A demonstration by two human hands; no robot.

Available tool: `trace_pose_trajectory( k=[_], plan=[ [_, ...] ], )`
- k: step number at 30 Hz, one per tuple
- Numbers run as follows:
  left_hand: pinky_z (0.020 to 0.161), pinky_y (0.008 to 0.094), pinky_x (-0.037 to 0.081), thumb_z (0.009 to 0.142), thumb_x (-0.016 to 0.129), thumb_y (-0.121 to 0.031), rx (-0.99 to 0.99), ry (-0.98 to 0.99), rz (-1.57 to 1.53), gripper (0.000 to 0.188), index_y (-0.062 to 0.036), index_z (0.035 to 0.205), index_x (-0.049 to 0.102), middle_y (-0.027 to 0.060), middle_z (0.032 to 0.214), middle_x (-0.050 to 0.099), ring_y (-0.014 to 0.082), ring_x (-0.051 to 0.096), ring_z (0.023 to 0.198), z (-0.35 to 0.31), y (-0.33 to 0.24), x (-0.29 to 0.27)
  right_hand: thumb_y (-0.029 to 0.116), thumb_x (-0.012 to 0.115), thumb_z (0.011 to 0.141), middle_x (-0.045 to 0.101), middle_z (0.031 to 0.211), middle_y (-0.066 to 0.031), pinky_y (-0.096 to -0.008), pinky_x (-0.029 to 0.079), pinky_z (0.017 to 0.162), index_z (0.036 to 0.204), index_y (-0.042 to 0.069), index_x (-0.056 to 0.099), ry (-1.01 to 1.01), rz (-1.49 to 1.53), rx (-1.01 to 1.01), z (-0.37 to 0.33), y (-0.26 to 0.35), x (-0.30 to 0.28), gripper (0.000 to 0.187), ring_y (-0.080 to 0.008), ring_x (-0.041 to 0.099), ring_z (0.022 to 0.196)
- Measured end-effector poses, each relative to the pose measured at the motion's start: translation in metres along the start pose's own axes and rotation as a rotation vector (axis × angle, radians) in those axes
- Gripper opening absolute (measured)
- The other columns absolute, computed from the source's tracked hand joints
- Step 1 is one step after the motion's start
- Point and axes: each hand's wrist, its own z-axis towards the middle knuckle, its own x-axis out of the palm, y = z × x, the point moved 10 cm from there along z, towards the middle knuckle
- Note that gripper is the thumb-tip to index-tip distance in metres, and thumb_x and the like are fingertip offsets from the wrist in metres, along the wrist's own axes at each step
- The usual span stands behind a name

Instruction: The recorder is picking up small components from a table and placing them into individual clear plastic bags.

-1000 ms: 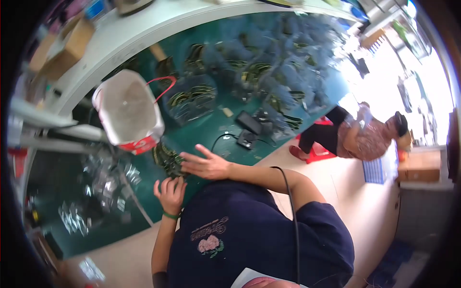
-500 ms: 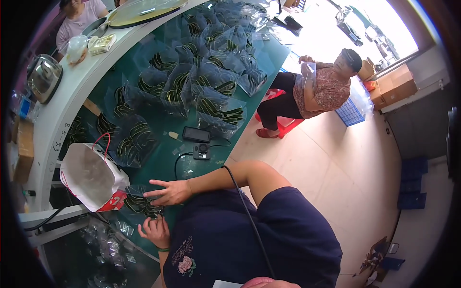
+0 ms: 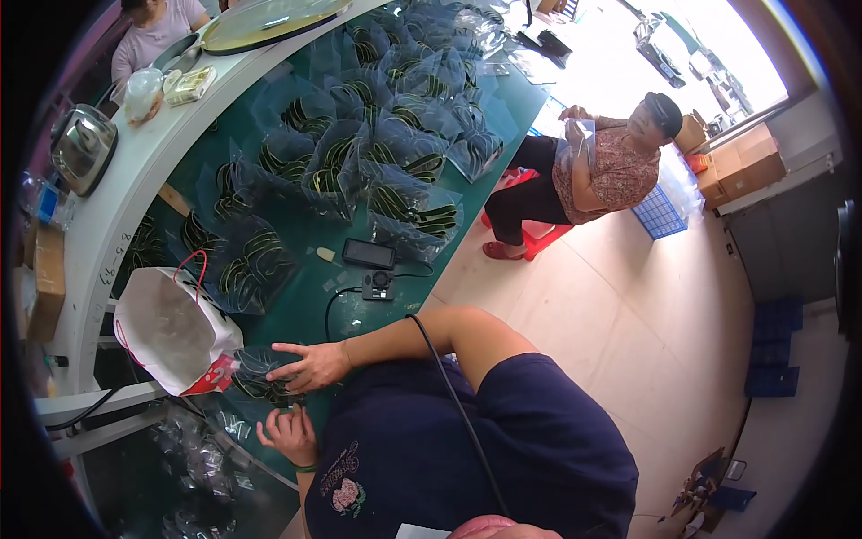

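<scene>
a black cable (image 3: 456, 386) runs over a navy, pink-flowered shirt (image 3: 557, 431), worn with a green wristband (image 3: 306, 468).

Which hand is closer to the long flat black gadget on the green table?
Right. The right hand is below and left of the gadget in the picture; the left hand is farther down and left.

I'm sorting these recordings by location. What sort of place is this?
Probably a small packing workshop: clear bags of dark, yellow-striped pieces cover much of a green tabletop, a seated co-worker holds some clear plastic, and cardboard boxes stand beyond.
</scene>
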Motion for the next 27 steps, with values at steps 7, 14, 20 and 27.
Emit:
trace_pose_trajectory(
  k=[7, 14, 20, 27],
  plan=[
    [0.121, 0.0601, 0.031, 0.091, 0.080, -0.023, 0.012, 0.035, 0.000, 0.015, -0.0190, 0.106, 0.081, 0.0020, 0.095, 0.065, 0.0261, 0.064, 0.119, 0.000, 0.000, 0.003, 0.019, 0.071, 0.085, 0.073, 0.130, 0.0018, -0.0832, 0.014, 0.127, 0.111, 0.012, 0.082, -0.052, -0.075, -0.002, 0.000, 0.001, -0.013, 0.029, -0.0373, 0.035, 0.162],
    [0.122, 0.0598, 0.030, 0.092, 0.081, -0.025, -0.004, 0.042, 0.022, 0.019, -0.0183, 0.109, 0.080, 0.0011, 0.100, 0.067, 0.0258, 0.065, 0.120, -0.004, 0.003, 0.003, 0.022, 0.070, 0.087, 0.069, 0.143, -0.0006, -0.0836, 0.013, 0.127, 0.125, 0.012, 0.078, -0.038, -0.163, 0.038, -0.008, -0.004, -0.025, 0.040, -0.0370, 0.033, 0.164],
    [0.119, 0.0575, 0.032, 0.095, 0.080, -0.033, -0.080, -0.012, 0.110, 0.024, -0.0198, 0.116, 0.078, -0.0015, 0.107, 0.068, 0.0236, 0.065, 0.117, 0.007, -0.003, -0.005, 0.019, 0.070, 0.087, 0.070, 0.134, -0.0028, -0.0840, 0.012, 0.127, 0.120, 0.010, 0.078, -0.042, -0.197, 0.034, -0.003, 0.001, -0.020, 0.035, -0.0362, 0.035, 0.163],
    [0.117, 0.0570, 0.033, 0.099, 0.077, -0.031, -0.007, 0.000, 0.091, 0.018, -0.0195, 0.114, 0.079, -0.0015, 0.106, 0.068, 0.0232, 0.065, 0.115, 0.010, -0.005, 0.009, 0.016, 0.071, 0.083, 0.071, 0.111, -0.0012, -0.0847, 0.013, 0.127, 0.100, 0.009, 0.078, -0.052, -0.118, 0.010, -0.002, 0.001, -0.021, 0.020, -0.0355, 0.039, 0.160]
  ],
)
